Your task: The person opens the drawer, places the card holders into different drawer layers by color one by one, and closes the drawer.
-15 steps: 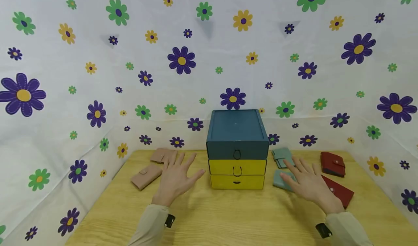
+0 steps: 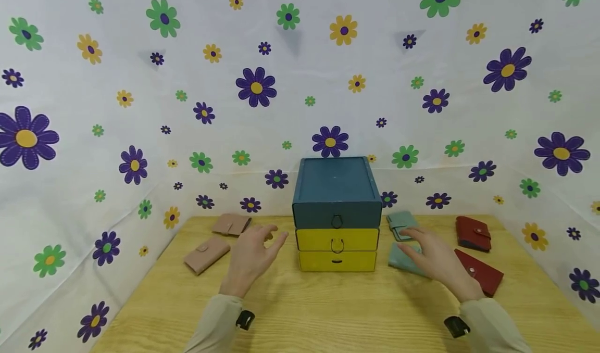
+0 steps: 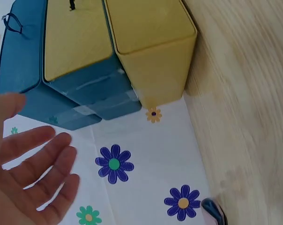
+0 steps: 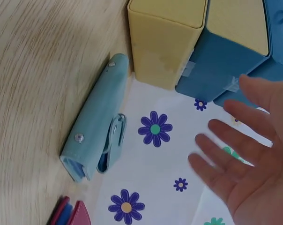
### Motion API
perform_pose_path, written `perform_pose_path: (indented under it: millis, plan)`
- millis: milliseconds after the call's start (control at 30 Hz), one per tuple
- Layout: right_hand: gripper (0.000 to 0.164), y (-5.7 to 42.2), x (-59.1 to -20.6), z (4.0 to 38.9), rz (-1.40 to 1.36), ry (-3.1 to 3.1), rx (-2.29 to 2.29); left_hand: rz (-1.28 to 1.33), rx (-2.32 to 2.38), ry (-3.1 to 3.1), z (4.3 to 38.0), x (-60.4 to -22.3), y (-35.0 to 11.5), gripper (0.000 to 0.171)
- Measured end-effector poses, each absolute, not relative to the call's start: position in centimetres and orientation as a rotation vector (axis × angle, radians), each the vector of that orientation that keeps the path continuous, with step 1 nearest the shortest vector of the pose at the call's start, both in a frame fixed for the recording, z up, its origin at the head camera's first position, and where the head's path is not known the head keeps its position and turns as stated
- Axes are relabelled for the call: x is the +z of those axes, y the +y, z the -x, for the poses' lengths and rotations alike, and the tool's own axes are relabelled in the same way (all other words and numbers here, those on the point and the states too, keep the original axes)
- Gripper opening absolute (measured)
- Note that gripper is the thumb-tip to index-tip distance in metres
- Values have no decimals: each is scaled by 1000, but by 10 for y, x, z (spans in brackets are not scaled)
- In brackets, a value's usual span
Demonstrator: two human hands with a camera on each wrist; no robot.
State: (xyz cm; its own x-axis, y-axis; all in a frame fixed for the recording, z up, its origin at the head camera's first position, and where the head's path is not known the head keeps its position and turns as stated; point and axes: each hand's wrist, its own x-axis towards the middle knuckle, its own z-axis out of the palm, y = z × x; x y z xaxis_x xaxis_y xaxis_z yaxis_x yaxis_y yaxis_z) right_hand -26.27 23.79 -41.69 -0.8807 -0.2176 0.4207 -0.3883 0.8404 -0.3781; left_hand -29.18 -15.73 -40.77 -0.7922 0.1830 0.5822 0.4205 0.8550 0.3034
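Observation:
My left hand [image 2: 248, 259] hovers over the table between the pink wallets and the drawer stack, its fingers loosely bent around nothing. Two pink snap wallets lie beside it, a nearer one [image 2: 207, 255] and a farther one [image 2: 232, 224]. On the other side my right hand [image 2: 438, 262] hangs in the air, fingers relaxed, overlapping a light-blue wallet [image 2: 407, 259] in the head view. Behind that one lies a second light-blue wallet [image 2: 402, 225]. The right wrist view shows the light-blue wallet [image 4: 97, 117] apart from the fingers [image 4: 216, 154].
A stack of three drawers stands mid-table: a blue one [image 2: 337, 215] on top, two yellow ones [image 2: 337, 262] below, with loop pulls on the upper two. At the right lie two red wallets [image 2: 473, 233], [image 2: 478, 272]. A flower-printed white cloth [image 2: 300, 118] encloses the table [image 2: 319, 311].
Both hands' fingers were spread and straight; now they are more bent and relaxed. The head view has shifted slightly, and the wallets and drawers stay in place.

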Motion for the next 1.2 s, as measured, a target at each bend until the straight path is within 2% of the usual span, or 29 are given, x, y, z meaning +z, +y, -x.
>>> perform_pose_path:
  millis: [167, 467, 833, 1200]
  plan:
    - [28, 234, -416, 271, -420, -2596, 837, 515, -644, -2277, 291, -408, -149, 17]
    - [28, 225, -403, 281, -373, -2492, 1004, 618, -642, -2138, 291, -409, -129, 9]
    - [37, 215, -370, 295, -363, -2371, 1273, 722, -657, -2123, 290, -397, -109, 8]
    - [44, 200, -344, 304, -383, -2399, 1531, 880, -679, -2090, 287, -395, -88, 30]
